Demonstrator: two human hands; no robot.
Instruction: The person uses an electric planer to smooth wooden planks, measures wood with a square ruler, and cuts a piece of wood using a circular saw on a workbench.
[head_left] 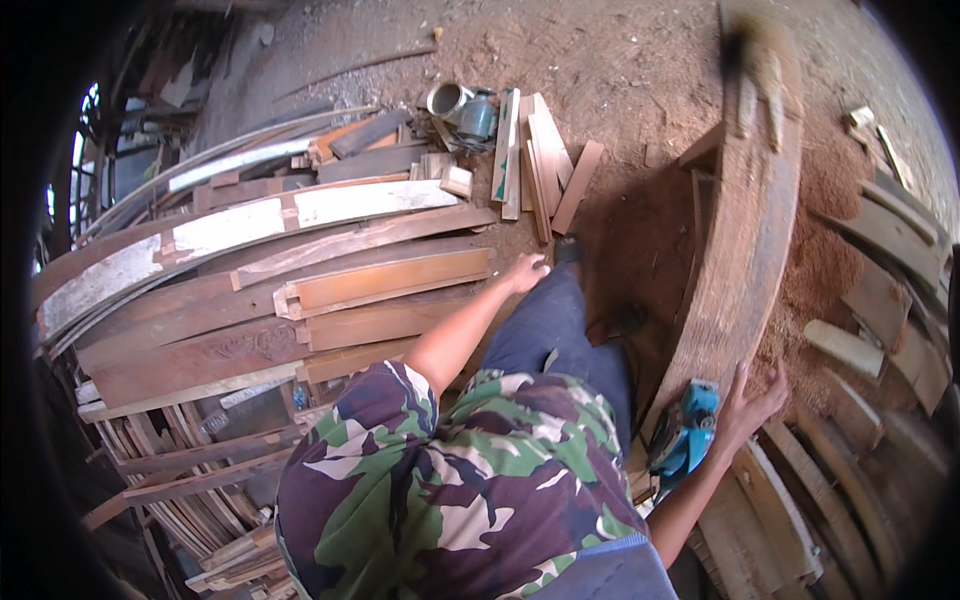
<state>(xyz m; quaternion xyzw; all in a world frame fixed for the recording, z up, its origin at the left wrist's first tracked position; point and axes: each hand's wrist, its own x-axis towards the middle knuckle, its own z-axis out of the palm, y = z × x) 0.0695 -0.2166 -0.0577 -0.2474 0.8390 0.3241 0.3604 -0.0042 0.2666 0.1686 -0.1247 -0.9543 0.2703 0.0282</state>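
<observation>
A blue electric hand planer [685, 437] rests at the near end of a long, rough wooden bench [735, 240]. My right hand [752, 405] is just to the right of the planer, its fingers spread and nothing in them. My left hand [525, 272] hangs beside my thigh, loosely bent, with no object visible in it. Stacked boards [395, 283] lie to its left, apart from the fingers. At the bench's far end sits a dark, blurred object [745, 45] that I cannot make out.
Heaps of reddish sawdust [825, 270] lie right of the bench, among curved wood offcuts [880, 225]. Ahead on the dirt floor are a metal can [447, 100], a blue-grey container [478, 118] and several thin wood strips [545, 150]. Piled planks [200, 370] fill the left side.
</observation>
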